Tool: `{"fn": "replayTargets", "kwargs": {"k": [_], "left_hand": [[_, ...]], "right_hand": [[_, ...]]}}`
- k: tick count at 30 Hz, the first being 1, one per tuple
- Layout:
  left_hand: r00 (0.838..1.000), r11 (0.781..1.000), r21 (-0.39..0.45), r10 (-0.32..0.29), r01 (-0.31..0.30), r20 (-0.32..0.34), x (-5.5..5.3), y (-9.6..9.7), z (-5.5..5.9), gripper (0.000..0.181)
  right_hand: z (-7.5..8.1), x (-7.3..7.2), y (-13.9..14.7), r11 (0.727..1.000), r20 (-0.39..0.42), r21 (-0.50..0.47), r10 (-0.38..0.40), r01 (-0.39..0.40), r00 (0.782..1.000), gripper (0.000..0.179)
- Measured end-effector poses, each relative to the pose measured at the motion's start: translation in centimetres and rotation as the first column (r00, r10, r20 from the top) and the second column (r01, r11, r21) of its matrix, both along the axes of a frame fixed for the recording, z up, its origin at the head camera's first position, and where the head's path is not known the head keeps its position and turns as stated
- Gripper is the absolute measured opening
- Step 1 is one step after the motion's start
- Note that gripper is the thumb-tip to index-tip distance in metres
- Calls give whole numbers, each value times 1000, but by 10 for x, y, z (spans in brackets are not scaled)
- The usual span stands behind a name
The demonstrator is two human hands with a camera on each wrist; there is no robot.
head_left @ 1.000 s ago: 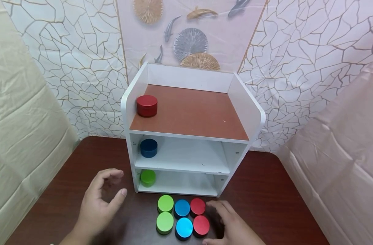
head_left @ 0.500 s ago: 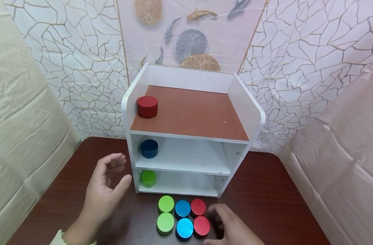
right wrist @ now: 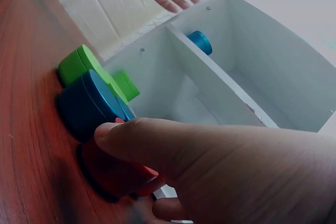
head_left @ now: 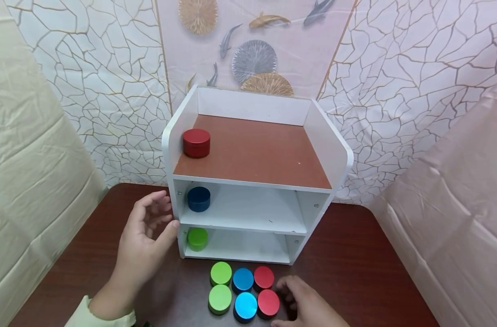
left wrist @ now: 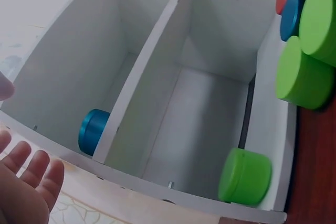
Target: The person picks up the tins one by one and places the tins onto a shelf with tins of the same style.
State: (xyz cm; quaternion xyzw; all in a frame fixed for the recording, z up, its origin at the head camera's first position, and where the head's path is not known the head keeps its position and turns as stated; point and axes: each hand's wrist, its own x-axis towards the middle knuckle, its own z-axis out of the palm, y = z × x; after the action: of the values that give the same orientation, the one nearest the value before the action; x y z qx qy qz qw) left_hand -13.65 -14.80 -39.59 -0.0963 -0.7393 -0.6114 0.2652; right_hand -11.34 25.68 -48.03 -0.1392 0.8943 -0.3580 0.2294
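Observation:
My left hand [head_left: 142, 243] is raised at the left side of a white shelf unit [head_left: 242, 227], fingers bent loosely and thumb apart, holding nothing. In the left wrist view its fingers [left wrist: 37, 167] show beside the shelf's edge. My right hand [head_left: 309, 302] rests low on the table, right of two red round tins [head_left: 268, 301], with fingers loosely curled. The right wrist view shows its thumb [right wrist: 123, 139] overlapping a red tin. Left of the red tins stand two blue tins [head_left: 245, 305] and two green tins [head_left: 219, 298], forming two rows in front of the shelf.
A larger red tin [head_left: 196, 143] sits on the shelf's brown top, at the left. Below it are a dark blue tin [head_left: 199, 200] on the middle shelf and a green tin [head_left: 197, 239] on the bottom one. Patterned cloth [head_left: 121, 91] hangs behind the dark wooden table [head_left: 354, 272].
My left hand has moved up and forward to the shelf's left side, and its sleeve has come into view. My right hand has shifted slightly away from the red tins. The tins stay put.

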Motion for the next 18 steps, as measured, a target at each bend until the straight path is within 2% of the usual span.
{"fn": "replayTargets", "kwargs": {"k": [5,18], "left_hand": [[1000,1000,13,0,0,-6,-3,2,6,66],[999,998,52,31,-33,34,-11,9,16,55]], "right_hand": [[-3,-1,0,1000,-7,-11,11,-11,1000,67],[-6,-1,-5,999,-20,-29,15,-16,1000,67]]}}
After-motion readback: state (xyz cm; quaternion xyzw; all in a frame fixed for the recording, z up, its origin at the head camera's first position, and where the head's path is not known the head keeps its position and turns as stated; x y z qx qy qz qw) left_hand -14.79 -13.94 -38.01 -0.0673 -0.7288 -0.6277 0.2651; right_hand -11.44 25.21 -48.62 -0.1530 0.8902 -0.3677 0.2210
